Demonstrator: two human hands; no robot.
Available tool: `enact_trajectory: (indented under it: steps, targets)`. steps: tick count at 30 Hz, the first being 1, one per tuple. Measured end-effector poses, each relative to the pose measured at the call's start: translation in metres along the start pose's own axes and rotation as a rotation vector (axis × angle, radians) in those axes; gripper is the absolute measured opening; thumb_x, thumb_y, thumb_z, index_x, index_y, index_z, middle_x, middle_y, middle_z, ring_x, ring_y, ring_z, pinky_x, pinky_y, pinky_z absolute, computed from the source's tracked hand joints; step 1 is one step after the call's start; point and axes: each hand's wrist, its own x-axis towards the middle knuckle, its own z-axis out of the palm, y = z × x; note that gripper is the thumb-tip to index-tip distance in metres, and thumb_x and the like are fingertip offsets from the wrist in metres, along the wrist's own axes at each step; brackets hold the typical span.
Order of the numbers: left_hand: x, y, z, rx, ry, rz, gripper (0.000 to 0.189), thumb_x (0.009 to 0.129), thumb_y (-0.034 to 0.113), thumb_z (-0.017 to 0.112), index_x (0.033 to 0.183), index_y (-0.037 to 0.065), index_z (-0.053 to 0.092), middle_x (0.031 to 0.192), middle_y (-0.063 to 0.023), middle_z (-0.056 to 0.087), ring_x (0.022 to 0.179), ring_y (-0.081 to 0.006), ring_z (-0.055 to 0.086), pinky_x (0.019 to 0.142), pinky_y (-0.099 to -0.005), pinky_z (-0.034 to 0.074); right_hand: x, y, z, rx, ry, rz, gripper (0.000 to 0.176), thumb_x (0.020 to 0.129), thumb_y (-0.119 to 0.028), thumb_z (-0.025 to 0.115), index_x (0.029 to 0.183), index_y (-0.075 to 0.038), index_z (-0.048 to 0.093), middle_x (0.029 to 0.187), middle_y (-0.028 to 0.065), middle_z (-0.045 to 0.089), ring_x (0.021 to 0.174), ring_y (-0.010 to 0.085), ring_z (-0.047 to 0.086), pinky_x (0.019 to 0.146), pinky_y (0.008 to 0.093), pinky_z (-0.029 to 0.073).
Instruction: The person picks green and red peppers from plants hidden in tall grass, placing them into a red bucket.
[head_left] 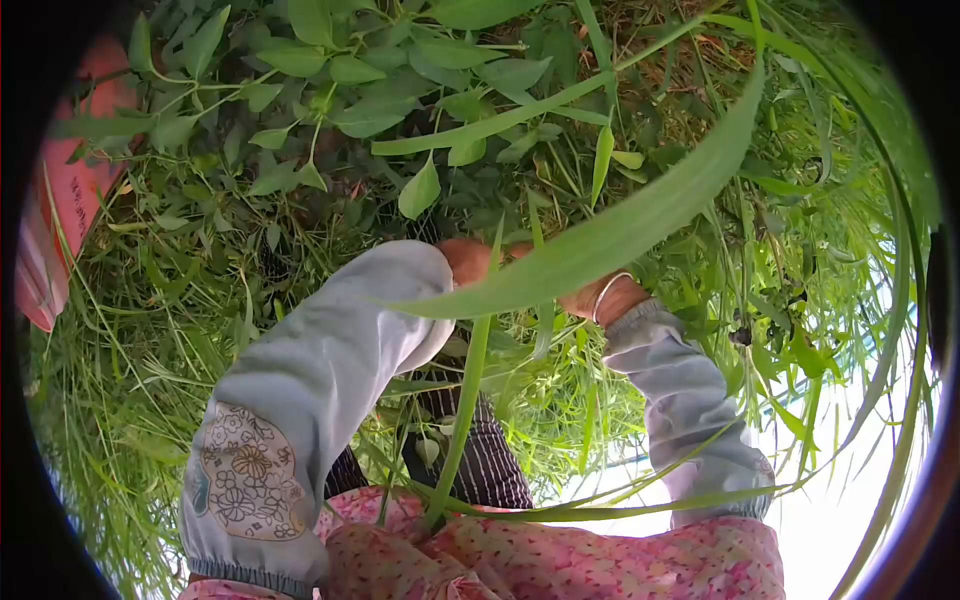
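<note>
My left hand (466, 261) reaches into the greenery, in a pale blue sleeve cover (330, 330) with a flower-patterned patch. Its fingers are hidden behind plants and a wide grass blade (620, 225) that crosses close to the camera. Just to the right, my right hand (577, 300) comes in from the other side, a light bangle (606, 294) at its wrist. That same blade covers most of its fingers. Both hands are low among grass and stems, near a leafy plant (360, 75). Whether either one holds anything is not visible.
At the far left lies a pink-red printed bag or sheet (75, 190). Tall grass (890, 300) arches along the right side. Long blades pass in front of my pink floral clothing (560, 555) and dark striped legwear (480, 450).
</note>
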Motion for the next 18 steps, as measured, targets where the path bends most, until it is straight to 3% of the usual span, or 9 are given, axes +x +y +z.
enact_trajectory:
  steps: [2,6,9,10,11,13,14,17,18]
  targets:
    - [-0.007,0.040,-0.059,-0.556,-0.006,-0.501,0.023,0.072,0.022,0.061,0.090,0.007,0.061,0.070,-0.0171,0.061,0.069,-0.0319,0.061,0.065,-0.0407,0.048,0.006,0.008,0.015,-0.041,0.016,-0.069,0.029,0.071,-0.007,0.059,0.099,-0.015,0.059,0.087,0.0109,0.064,0.081,0.0311,0.061,0.070,0.0383,0.049]
    - [-0.014,0.059,-0.065,-0.764,0.042,-0.379,0.019,0.070,0.020,0.059,0.083,0.006,0.061,0.068,-0.0132,0.061,0.060,-0.0271,0.060,0.059,-0.0375,0.047,0.003,0.009,0.014,-0.102,0.055,-0.150,0.014,0.069,-0.016,0.060,0.082,-0.013,0.064,0.080,0.0111,0.064,0.079,0.0310,0.062,0.069,0.0396,0.049]
    - [-0.012,0.063,-0.095,-0.755,-0.088,-0.307,0.018,0.071,0.021,0.059,0.080,0.006,0.061,0.067,-0.0109,0.062,0.059,-0.0243,0.060,0.059,-0.0374,0.047,0.000,0.005,-0.011,-0.027,-0.118,0.008,0.015,0.069,-0.018,0.061,0.083,-0.013,0.064,0.078,0.0102,0.064,0.078,0.0312,0.061,0.067,0.0397,0.048]
    - [-0.014,0.065,-0.097,-0.785,-0.192,-0.243,0.018,0.071,0.022,0.059,0.078,0.006,0.061,0.063,-0.0093,0.061,0.056,-0.0231,0.060,0.057,-0.0375,0.047,0.001,0.010,-0.003,-0.068,-0.092,0.035,0.015,0.071,-0.020,0.060,0.083,-0.012,0.063,0.078,0.0102,0.064,0.077,0.0316,0.061,0.068,0.0403,0.048]
    - [-0.020,0.072,-0.101,-0.765,-0.157,-0.207,0.017,0.073,0.022,0.058,0.075,0.005,0.059,0.057,-0.0088,0.058,0.053,-0.0218,0.057,0.057,-0.0372,0.046,0.001,0.017,0.004,-0.101,-0.053,0.004,0.015,0.072,-0.020,0.060,0.083,-0.012,0.063,0.078,0.0102,0.063,0.077,0.0315,0.060,0.068,0.0408,0.048]
    - [-0.020,0.065,-0.101,-0.879,0.074,-0.299,0.017,0.073,0.020,0.059,0.070,0.004,0.055,0.053,-0.0085,0.054,0.051,-0.0204,0.055,0.055,-0.0379,0.044,-0.002,0.016,0.003,-0.159,0.018,-0.055,0.014,0.073,-0.022,0.060,0.083,-0.012,0.063,0.077,0.0102,0.063,0.077,0.0314,0.060,0.069,0.0416,0.048]
    - [-0.019,0.054,-0.102,-0.911,0.063,-0.477,0.019,0.073,0.020,0.062,0.067,0.005,0.052,0.055,-0.0079,0.053,0.053,-0.0202,0.054,0.056,-0.0373,0.043,-0.005,0.016,0.001,-0.138,-0.106,-0.039,0.016,0.074,-0.025,0.060,0.082,-0.011,0.062,0.076,0.0098,0.062,0.079,0.0302,0.060,0.069,0.0426,0.048]
    - [-0.011,0.024,-0.100,-0.784,0.144,-0.515,0.020,0.074,0.020,0.064,0.067,0.005,0.052,0.059,-0.0075,0.054,0.057,-0.0207,0.054,0.058,-0.0365,0.043,-0.008,0.015,0.008,-0.078,-0.002,-0.147,0.018,0.074,-0.028,0.061,0.082,-0.011,0.061,0.075,0.0096,0.061,0.079,0.0294,0.060,0.069,0.0425,0.048]
    - [-0.006,0.014,-0.091,-0.592,0.203,-0.528,0.019,0.075,0.021,0.063,0.071,0.006,0.053,0.064,-0.0091,0.055,0.059,-0.0231,0.056,0.058,-0.0370,0.044,-0.006,0.016,0.008,-0.079,-0.011,-0.138,0.019,0.074,-0.027,0.061,0.082,-0.011,0.061,0.075,0.0095,0.061,0.078,0.0293,0.060,0.070,0.0423,0.048]
